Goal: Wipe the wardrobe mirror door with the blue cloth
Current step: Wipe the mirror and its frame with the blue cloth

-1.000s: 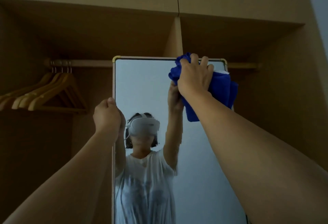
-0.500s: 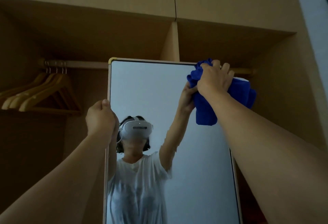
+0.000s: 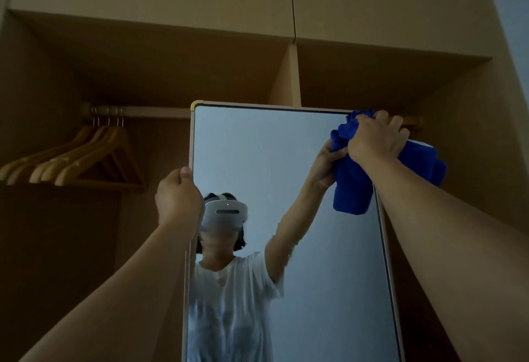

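With the bunched blue cloth (image 3: 352, 189) gripped in the right hand (image 3: 375, 139) and the tall metal-framed mirror door (image 3: 257, 146) steadied by the left hand's (image 3: 177, 198) curled fingers, firm overlapping strokes are best worked downward from the top-right corner.

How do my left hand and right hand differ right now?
The right hand grips the blue cloth at the mirror door's top right corner; the left hand grips its left edge, without a cloth. The right hand is higher than the left. Both are raised with curled fingers.

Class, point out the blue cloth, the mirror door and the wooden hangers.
blue cloth (image 3: 353, 189): head view, hanging lower fold.
mirror door (image 3: 257, 146): head view, bare upper glass.
wooden hangers (image 3: 86, 155): head view, sloping arms.
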Motion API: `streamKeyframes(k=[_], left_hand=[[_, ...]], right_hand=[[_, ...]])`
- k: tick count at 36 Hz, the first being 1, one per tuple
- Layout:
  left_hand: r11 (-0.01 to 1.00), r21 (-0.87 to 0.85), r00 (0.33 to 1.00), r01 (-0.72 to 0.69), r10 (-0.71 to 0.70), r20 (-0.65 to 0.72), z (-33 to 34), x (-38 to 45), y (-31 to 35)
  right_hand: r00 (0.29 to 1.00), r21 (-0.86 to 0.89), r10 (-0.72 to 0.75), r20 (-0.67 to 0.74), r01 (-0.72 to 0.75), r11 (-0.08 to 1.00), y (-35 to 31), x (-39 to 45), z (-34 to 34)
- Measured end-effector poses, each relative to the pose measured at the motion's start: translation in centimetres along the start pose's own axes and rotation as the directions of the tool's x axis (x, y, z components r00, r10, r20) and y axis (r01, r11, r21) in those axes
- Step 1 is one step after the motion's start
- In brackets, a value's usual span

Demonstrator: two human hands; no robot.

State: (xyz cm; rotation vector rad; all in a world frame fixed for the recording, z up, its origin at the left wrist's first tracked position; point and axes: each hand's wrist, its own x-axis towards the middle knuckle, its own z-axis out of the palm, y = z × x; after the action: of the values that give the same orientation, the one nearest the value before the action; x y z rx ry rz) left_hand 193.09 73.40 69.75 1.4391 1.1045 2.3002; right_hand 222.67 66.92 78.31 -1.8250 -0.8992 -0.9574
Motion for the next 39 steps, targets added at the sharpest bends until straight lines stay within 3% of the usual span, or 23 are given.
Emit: streamKeyframes(k=[6,7,8,9,10,11,12,13,14,15,16,18,19,21,23,25,26,27,28,29,31,34,39], left_hand=[[1.000,-0.014,0.998,-0.026,0.025,-0.062,-1.2,-0.6,0.0],[0.999,-0.035,0.999,0.031,-0.031,-0.006,0.5,-1.0,0.8],[0.996,-0.082,0.988,0.040,-0.028,0.150,2.9,-2.8,2.9],[0.990,-0.132,0.934,-0.046,0.089,0.346,5.4,-3.6,4.4],[0.937,-0.337,0.825,-0.090,0.260,0.502,10.4,-5.5,4.8],[0.855,-0.518,0.732,0.017,0.343,0.589,13.7,-5.2,4.2],[0.788,-0.602,0.658,0.127,0.388,0.646,16.0,-4.7,3.7],[0.798,-0.590,0.606,0.123,0.410,0.681,17.6,-4.6,3.9],[0.852,-0.523,0.636,0.013,0.397,0.662,19.3,-3.1,4.6],[0.867,-0.490,0.656,0.092,0.317,0.685,19.7,-2.0,4.6],[0.899,-0.431,0.665,0.084,0.271,0.696,21.7,-1.2,3.6],[0.890,-0.424,0.589,0.169,0.254,0.767,22.7,-1.2,2.1],[0.808,-0.556,0.604,0.195,0.348,0.717,24.1,-1.1,1.6],[0.661,-0.663,0.504,0.351,0.464,0.729,24.1,-1.1,2.2],[0.606,-0.736,0.604,0.303,0.475,0.640,21.1,-1.5,1.4],[0.836,-0.548,0.748,0.043,0.336,0.572,12.8,0.3,-0.6],[0.947,-0.317,0.793,-0.048,0.229,0.565,8.5,0.1,-1.2],[0.985,-0.171,0.841,0.032,0.066,0.538,5.4,0.6,-1.4],[0.976,-0.136,0.942,0.168,-0.118,0.313,2.7,1.0,-1.5],[0.979,-0.152,0.983,0.137,-0.116,0.141,0.5,0.8,-1.4],[0.960,-0.254,0.988,0.121,-0.090,0.129,-0.6,-0.7,0.2],[0.960,-0.241,0.983,0.143,-0.109,0.148,-0.2,-1.6,1.3],[0.967,-0.209,0.981,0.144,-0.113,0.157,-0.7,-1.8,1.6]], right_hand=[[1.000,-0.006,0.023,0.008,-0.023,1.000,-0.1,-0.1,-0.2],[1.000,-0.024,0.017,0.003,-0.017,1.000,-0.1,-0.2,-0.2],[1.000,-0.046,0.011,0.000,-0.011,0.999,-0.1,-0.3,-0.1],[1.000,-0.065,0.011,0.001,-0.011,0.998,-0.1,-0.3,-0.2],[1.000,-0.079,0.016,0.004,-0.016,0.997,-0.1,-0.2,-0.2],[1.000,-0.087,0.027,0.009,-0.026,0.996,-0.1,-0.1,-0.3],[0.999,-0.086,0.040,0.016,-0.039,0.996,-0.1,0.0,-0.4],[0.998,-0.074,0.054,0.024,-0.052,0.996,-0.1,0.3,-0.5],[0.997,-0.052,0.066,0.033,-0.064,0.997,-0.1,0.5,-0.7],[0.996,-0.026,0.076,0.044,-0.075,0.997,-0.1,0.8,-0.8],[0.995,0.001,0.086,0.057,-0.086,0.996,-0.1,1.0,-0.9],[0.991,0.041,0.102,0.088,-0.106,0.994,-0.1,1.2,-1.0],[0.990,0.049,0.107,0.095,-0.112,0.992,-0.2,1.1,-1.0],[0.990,0.055,0.113,0.086,-0.118,0.991,-0.7,0.6,-0.9],[0.991,0.081,0.108,0.078,-0.115,0.990,-1.6,-0.1,-1.0],[0.994,0.120,0.083,0.070,-0.091,0.989,-2.8,-1.0,-1.2],[0.997,0.126,0.059,0.051,-0.065,0.990,-3.5,-1.5,-1.4],[0.999,0.123,0.032,0.022,-0.034,0.992,-4.2,-2.1,-1.5],[1.000,0.122,0.005,-0.008,-0.004,0.993,-4.9,-2.6,-1.7],[0.999,0.129,-0.019,-0.030,0.023,0.991,-5.6,-3.2,-1.7],[0.998,0.165,-0.054,-0.045,0.061,0.984,-6.6,-4.0,-1.8],[0.997,0.201,-0.058,-0.042,0.065,0.977,-6.5,-4.4,-1.8],[0.993,0.234,0.111,0.050,-0.120,0.965,-3.9,-4.1,-1.4]])
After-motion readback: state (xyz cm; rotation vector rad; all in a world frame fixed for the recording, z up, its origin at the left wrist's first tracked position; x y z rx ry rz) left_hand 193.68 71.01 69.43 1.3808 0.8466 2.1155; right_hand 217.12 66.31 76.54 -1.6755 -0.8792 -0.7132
